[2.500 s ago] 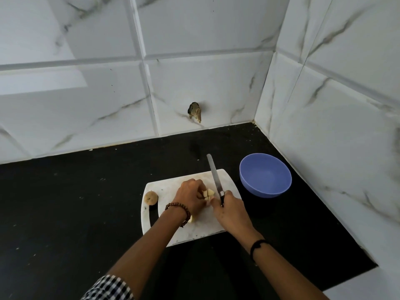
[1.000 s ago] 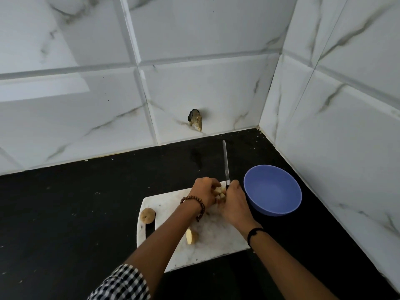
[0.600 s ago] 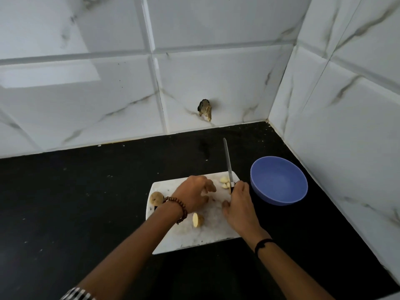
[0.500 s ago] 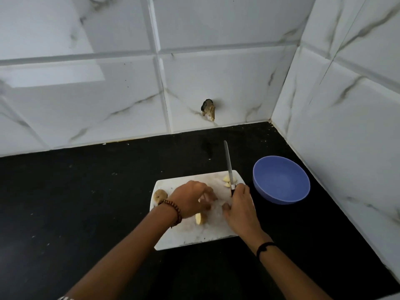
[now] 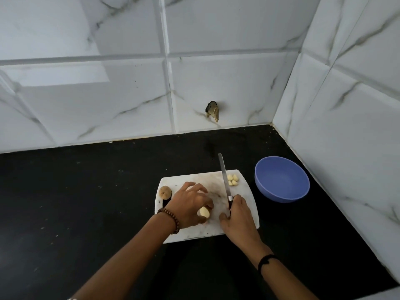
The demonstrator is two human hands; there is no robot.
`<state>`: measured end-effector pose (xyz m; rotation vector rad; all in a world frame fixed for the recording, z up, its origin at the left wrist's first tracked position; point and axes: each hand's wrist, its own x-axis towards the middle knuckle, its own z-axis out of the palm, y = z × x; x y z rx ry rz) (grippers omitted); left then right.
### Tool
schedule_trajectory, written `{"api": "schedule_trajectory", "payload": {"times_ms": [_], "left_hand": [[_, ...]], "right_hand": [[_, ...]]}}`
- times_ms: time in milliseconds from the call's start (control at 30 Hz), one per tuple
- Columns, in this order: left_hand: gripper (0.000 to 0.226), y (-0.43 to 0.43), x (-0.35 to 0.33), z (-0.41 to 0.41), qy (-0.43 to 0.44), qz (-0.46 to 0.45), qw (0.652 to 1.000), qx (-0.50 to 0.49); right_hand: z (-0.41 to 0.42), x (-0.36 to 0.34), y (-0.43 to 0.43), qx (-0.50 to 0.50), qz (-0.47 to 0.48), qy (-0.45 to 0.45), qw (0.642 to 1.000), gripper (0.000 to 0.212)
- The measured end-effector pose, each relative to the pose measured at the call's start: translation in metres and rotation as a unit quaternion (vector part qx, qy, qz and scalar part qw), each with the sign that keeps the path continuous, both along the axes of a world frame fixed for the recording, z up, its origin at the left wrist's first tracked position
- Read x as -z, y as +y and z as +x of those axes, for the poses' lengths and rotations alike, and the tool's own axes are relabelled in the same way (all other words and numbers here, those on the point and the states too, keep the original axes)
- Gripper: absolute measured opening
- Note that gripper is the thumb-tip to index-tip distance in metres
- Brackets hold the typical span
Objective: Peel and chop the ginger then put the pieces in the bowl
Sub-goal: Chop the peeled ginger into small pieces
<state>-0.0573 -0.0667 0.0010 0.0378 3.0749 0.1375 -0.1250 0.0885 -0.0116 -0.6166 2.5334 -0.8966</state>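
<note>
A white cutting board (image 5: 246, 204) lies on the black counter. My left hand (image 5: 190, 204) is closed around a pale peeled ginger piece (image 5: 204, 212) at the board's middle. My right hand (image 5: 238, 215) grips the handle of a knife (image 5: 224, 176) whose blade points away from me over the board. Several small chopped ginger pieces (image 5: 233, 180) sit in a cluster at the board's far right corner, right of the blade. A brown unpeeled ginger end (image 5: 165, 192) rests at the board's left edge. The blue bowl (image 5: 281, 179) stands right of the board and looks empty.
The black counter (image 5: 86, 202) runs into a corner of white marble-tiled walls behind and to the right. A dark broken spot (image 5: 212, 111) shows low on the back wall. The counter's front edge lies at lower right.
My left hand left the chopped pieces at the far right corner, drew back toward me and closed on the peeled ginger piece. My right hand with the knife pulled back slightly.
</note>
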Motion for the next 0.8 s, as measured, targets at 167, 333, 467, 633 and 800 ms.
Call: {"api": "schedule_trajectory", "payload": {"times_ms": [167,333,467,633,800], "left_hand": [[0.033,0.007,0.002,-0.002,0.059,0.053,0.996,-0.044],[0.033,0.018,0.009,-0.011,0.063,0.071,0.994,-0.055],[0.031,0.025,0.016,-0.021,0.076,0.102,0.990,-0.069],[0.035,0.022,0.020,-0.027,0.059,0.134,0.985,-0.095],[0.034,0.017,0.021,-0.029,0.070,0.129,0.984,-0.100]], "right_hand": [[0.001,-0.001,0.003,0.000,-0.007,-0.009,1.000,0.029],[0.002,-0.002,0.007,0.009,-0.019,-0.036,0.999,0.019],[0.002,-0.005,0.010,0.014,-0.022,-0.048,0.998,0.016],[0.003,-0.005,0.013,0.020,-0.020,-0.062,0.998,0.016],[0.004,-0.007,0.008,0.019,-0.053,-0.085,0.995,0.017]]}}
